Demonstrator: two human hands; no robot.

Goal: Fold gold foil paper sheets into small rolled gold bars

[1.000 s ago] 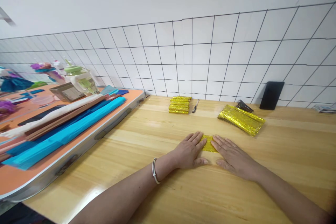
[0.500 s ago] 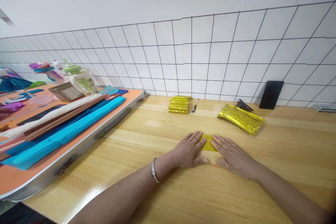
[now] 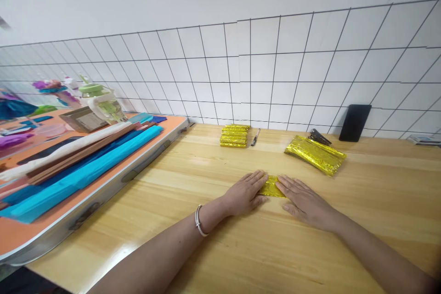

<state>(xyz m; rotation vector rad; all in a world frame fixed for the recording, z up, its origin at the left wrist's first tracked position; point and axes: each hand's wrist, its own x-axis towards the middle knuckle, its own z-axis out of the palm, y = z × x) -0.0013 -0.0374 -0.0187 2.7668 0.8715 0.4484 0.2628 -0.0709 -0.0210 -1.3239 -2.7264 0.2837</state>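
Observation:
A shiny gold foil piece [image 3: 272,186] lies flat on the wooden table [image 3: 193,248] between my hands. My left hand [image 3: 245,193], with a bracelet at its wrist, rests flat on the foil's left end, fingers stretched out. On the right end lies my right hand [image 3: 303,200], also flat, its thumb apart from the fingers. Both hands hide the ends of the foil. Farther back are a pleated gold bundle [image 3: 234,137] and, to the right, a stack of flat gold foil [image 3: 315,154].
A pen [image 3: 255,138] lies beside the pleated bundle. Behind the foil stack is a black clip [image 3: 319,137]. A black phone [image 3: 354,122] leans on the tiled wall. At left, an orange-topped surface [image 3: 113,172] holds coloured paper rolls [image 3: 99,165], a box [image 3: 82,120] and a green-lidded bottle [image 3: 105,103].
My left hand has shifted slightly left and its thumb has drawn in towards the fingers, so more of the foil shows. My right hand has barely moved.

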